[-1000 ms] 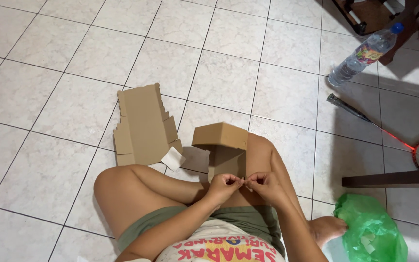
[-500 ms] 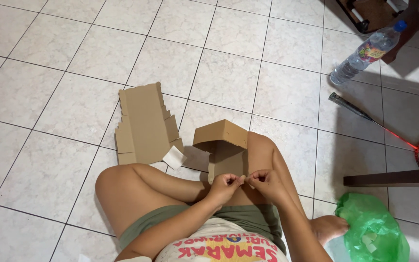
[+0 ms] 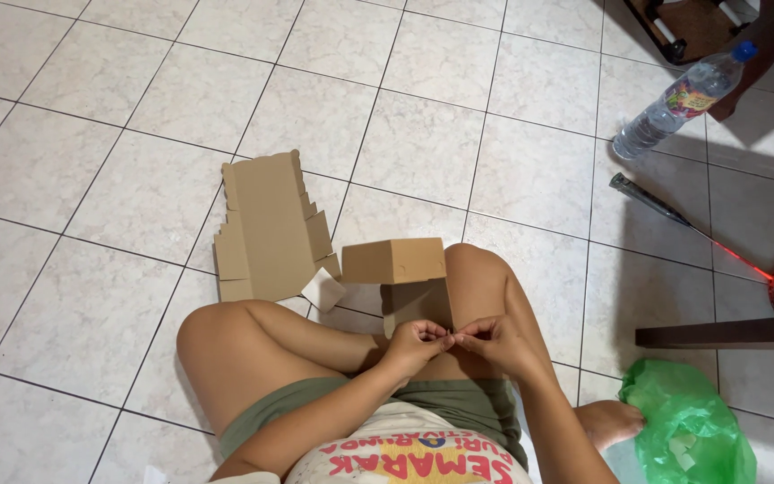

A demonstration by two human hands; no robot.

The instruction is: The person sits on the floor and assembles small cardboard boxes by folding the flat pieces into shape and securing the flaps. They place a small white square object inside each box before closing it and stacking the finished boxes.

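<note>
On the tiled floor (image 3: 91, 296) a flat cardboard blank (image 3: 266, 229) lies at the left, beside a folded brown box (image 3: 396, 262) that leans by the knee. Just below the box, the left hand (image 3: 417, 342) and right hand (image 3: 493, 341) meet fingertip to fingertip, both pinched shut over the lap; whatever they grip is too small to make out. Further right, a green bag (image 3: 687, 430) is cut off by the frame, a racket (image 3: 700, 229) partly hidden, and a bottle (image 3: 681, 100) lies above.
</note>
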